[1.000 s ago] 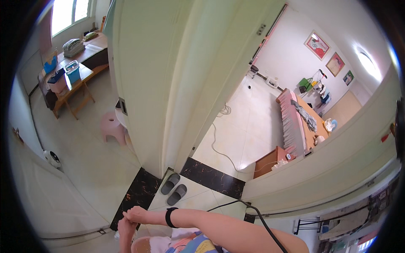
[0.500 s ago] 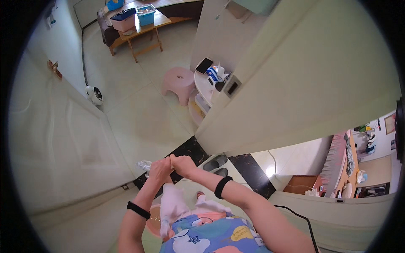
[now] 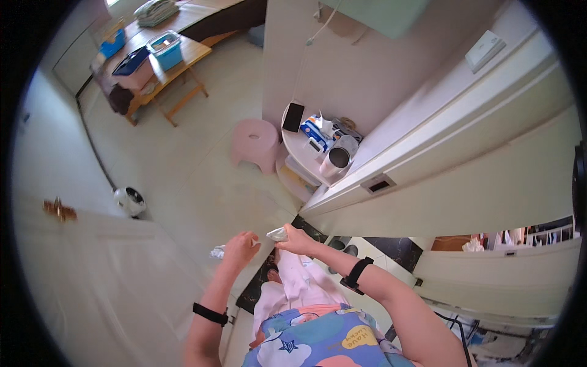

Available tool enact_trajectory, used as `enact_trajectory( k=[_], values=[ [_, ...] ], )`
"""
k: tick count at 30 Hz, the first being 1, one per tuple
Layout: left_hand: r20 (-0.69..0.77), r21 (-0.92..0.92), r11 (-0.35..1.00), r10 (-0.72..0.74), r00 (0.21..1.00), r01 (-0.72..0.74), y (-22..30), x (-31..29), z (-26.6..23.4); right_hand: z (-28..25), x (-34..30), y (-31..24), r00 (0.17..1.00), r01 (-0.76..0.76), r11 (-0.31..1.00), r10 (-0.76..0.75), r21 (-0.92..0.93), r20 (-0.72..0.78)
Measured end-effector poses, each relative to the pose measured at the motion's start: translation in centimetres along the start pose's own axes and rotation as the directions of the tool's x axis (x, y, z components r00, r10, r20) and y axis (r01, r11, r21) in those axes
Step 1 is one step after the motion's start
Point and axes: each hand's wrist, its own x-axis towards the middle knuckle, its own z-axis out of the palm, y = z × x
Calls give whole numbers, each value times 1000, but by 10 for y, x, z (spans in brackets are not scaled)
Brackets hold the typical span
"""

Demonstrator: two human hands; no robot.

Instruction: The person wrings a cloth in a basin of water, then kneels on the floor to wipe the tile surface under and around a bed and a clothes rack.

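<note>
My left hand (image 3: 243,247) is closed, its fingers curled inward. At its outer side a crumpled white cloth (image 3: 217,251) sticks out; most of it is hidden by the fist. My right hand (image 3: 295,239) grips a small white cloth piece (image 3: 277,234) that pokes out toward the left hand. A narrow gap separates the hands, and whether the two white pieces are joined I cannot tell. Both hands are held out in front of my pink trousers (image 3: 299,278), over the dark door threshold (image 3: 251,295).
The white door (image 3: 110,275) stands open on the left, with a door frame (image 3: 422,159) on the right. Ahead are a pink stool (image 3: 254,144), a corner shelf (image 3: 296,144) bearing a phone, tissues and a tumbler, a white fan (image 3: 129,200), and a wooden table (image 3: 194,54) with baskets. Grey slippers (image 3: 350,250) lie right.
My hands, pressed together before, have come apart, and white cloth now shows at the right hand. The view has shifted forward toward the room; the orange basin has gone from sight.
</note>
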Motion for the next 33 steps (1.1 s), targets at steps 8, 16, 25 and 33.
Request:
enact_trajectory(
  k=[8, 16, 25, 33],
  values=[
    [110, -88, 957, 284, 953, -275, 15, 117, -65, -32, 94, -9, 997, 70, 993, -71, 99, 0],
    [284, -51, 981, 195, 939, -188, -4, 223, -126, -81, 146, -66, 863, 208, 978, -193, -19, -467],
    [471, -432, 875, 424, 774, -217, -13, 328, -164, -98, 191, -109, 685, 42, 915, 266, 402, -678],
    [784, -327, 933, 356, 508, -148, -2, 374, -192, -77, 193, -136, 498, 429, 301, 708, 852, -501]
  ],
)
